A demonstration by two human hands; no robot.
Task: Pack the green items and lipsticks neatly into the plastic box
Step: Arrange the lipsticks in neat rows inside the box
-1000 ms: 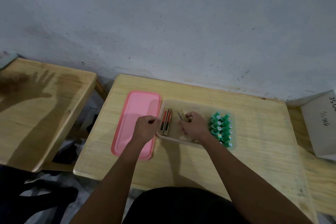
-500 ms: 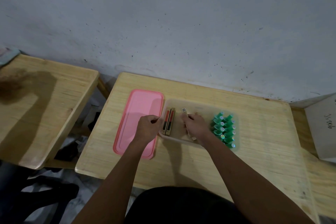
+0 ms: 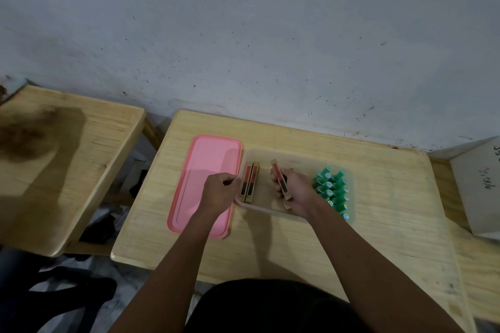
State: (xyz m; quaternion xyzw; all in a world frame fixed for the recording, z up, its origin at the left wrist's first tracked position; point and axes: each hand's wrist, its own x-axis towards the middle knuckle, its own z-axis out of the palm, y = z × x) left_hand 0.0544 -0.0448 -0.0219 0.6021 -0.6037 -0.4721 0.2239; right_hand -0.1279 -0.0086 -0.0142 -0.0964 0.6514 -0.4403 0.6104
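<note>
A clear plastic box [image 3: 297, 155] sits on the wooden table. Several green bottles [image 3: 334, 188] stand packed at its right end. Two red-and-gold lipstick boxes [image 3: 250, 182] lie side by side against its left wall. My right hand [image 3: 296, 193] grips one or more further lipstick boxes [image 3: 280, 178] tilted over the box's middle. My left hand [image 3: 220, 192] rests curled at the box's left rim, over the pink lid; whether it holds the rim I cannot tell.
The pink lid [image 3: 205, 170] lies flat left of the box. A second wooden table [image 3: 54, 159] stands to the left across a gap. A white carton [image 3: 479, 184] sits at the right edge. The wall rises just behind the table.
My right hand has turned the lipstick box it holds so its red face shows and tilted it toward the box's middle. The left hand has stayed in place.
</note>
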